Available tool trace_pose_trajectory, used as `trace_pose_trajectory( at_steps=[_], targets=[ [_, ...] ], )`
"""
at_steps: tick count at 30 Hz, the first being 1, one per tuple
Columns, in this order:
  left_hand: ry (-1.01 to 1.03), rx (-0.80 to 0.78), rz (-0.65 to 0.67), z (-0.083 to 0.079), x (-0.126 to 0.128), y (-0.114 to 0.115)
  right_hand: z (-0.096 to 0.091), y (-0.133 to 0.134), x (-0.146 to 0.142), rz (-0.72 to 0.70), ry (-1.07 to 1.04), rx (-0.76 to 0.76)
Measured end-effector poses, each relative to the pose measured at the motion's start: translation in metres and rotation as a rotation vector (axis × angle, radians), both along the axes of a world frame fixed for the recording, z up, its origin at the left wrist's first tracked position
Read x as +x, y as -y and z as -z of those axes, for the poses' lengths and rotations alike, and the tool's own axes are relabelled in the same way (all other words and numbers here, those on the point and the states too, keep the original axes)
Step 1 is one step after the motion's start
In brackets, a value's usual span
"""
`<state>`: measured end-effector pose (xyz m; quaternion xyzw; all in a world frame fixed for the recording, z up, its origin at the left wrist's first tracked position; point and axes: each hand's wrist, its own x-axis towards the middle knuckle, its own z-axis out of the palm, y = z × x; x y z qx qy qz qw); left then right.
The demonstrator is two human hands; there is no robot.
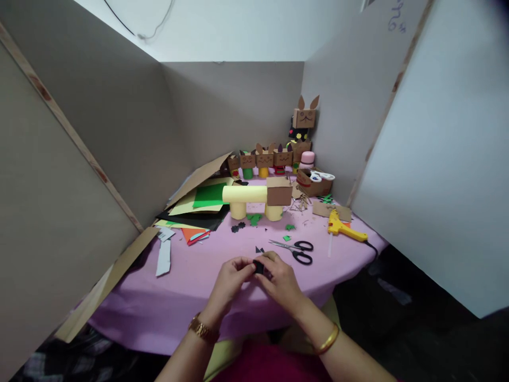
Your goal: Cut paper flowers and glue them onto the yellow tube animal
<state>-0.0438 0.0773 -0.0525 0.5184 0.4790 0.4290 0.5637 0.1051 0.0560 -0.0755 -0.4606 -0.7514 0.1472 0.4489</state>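
My left hand (pixel 231 277) and my right hand (pixel 279 278) meet near the front of the purple-covered table (pixel 186 281). Both pinch a small black paper piece (pixel 259 267) between the fingertips. Just beyond them lie two tiny black triangles (pixel 260 249) and black-handled scissors (pixel 294 250). Further back stands a figure of yellow tubes (pixel 245 196) with a brown cardboard box head (pixel 279 191).
A yellow glue gun (pixel 342 227) lies at the right, its cord running off the edge. Coloured paper sheets (pixel 199 209) pile up at the left. Several cardboard animal figures (pixel 264 159) line the back, and a taller one (pixel 305 118) stands by a box (pixel 316 183). Panels wall the table.
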Motion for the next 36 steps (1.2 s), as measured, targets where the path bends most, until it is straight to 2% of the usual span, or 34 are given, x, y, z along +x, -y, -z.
trace_pose_trajectory(
  at_steps=[9,30,36],
  targets=[
    [-0.055,0.028,-0.001,0.0052,-0.0022,-0.0034,-0.0007,0.0001,-0.0001,-0.007,0.021,-0.027],
    [-0.062,-0.004,0.062,-0.0004,-0.0067,-0.0008,-0.0018,0.0004,-0.0001,-0.006,0.039,-0.034],
    [-0.082,0.009,0.021,0.0006,-0.0059,0.0001,-0.0018,0.0008,-0.0001,-0.006,0.033,-0.03]
  ],
)
